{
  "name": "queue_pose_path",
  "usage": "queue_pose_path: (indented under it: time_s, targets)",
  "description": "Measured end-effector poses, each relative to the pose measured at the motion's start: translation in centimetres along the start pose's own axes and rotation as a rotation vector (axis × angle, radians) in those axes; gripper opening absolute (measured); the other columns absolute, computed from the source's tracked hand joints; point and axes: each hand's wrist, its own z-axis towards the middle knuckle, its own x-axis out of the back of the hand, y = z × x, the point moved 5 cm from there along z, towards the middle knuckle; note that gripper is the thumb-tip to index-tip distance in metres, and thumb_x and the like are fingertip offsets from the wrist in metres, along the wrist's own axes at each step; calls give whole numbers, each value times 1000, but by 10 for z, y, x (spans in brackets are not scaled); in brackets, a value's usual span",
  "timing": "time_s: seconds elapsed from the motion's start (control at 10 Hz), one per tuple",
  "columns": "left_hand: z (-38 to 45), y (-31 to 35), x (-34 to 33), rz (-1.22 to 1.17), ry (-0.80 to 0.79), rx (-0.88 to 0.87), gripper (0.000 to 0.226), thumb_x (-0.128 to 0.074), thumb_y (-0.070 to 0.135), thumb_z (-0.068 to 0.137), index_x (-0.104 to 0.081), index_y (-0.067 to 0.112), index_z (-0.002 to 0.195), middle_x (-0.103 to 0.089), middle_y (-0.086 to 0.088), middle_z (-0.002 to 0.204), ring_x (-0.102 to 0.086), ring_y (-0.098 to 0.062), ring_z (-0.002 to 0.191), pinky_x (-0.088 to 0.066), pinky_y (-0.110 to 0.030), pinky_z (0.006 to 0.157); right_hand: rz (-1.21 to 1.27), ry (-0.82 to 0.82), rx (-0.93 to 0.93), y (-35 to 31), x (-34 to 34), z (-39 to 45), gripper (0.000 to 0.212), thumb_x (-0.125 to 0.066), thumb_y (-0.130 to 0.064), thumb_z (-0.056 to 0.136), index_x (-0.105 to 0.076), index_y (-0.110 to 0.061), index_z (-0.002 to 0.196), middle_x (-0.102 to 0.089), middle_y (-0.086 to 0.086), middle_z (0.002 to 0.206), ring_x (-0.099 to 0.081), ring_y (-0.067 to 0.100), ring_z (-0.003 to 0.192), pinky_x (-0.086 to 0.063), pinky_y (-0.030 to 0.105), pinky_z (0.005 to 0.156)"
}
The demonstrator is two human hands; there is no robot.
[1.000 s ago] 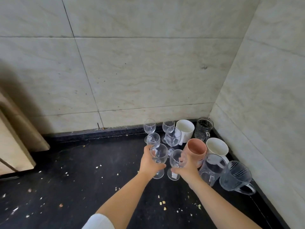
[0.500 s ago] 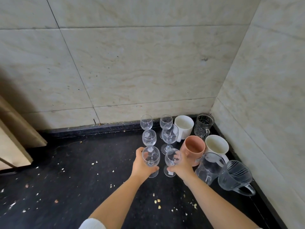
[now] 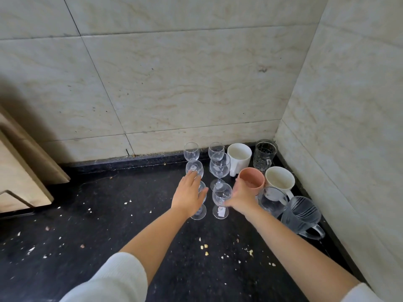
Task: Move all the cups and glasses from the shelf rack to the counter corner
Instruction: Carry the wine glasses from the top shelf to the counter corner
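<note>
Crumbs [image 3: 205,249] are being shown scattered along the near part of the dark tabletop [image 3: 109,214]. Further in, the left hand [image 3: 188,196] is being held spread and relaxed against the nearest wine glass [image 3: 198,211], nothing gripped. The right hand [image 3: 241,199] is being held loose beside the tagged wine glass [image 3: 221,200], fingers open. At the far right corner, the pink cup [image 3: 251,180], white mugs [image 3: 238,154] and glass mugs [image 3: 302,214] are being kept clustered.

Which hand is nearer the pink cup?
Right. The right hand sits just in front of the pink cup, close to its rim; the left hand is farther left, beyond the nearest wine glass.
</note>
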Motion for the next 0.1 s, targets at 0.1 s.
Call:
queue_pose_path:
  time_s: [0.1]
  targets:
    - [5,8,-9,185,-87,-11,55,-24,32,99,-18,4,146,-14,-9,158,-2,-22,147,-5,-34,120,128,75,70,-33,38,-24,58,-65,-15,81,-40,-10,134,-50,4,123,-53,21,110,-41,32,89]
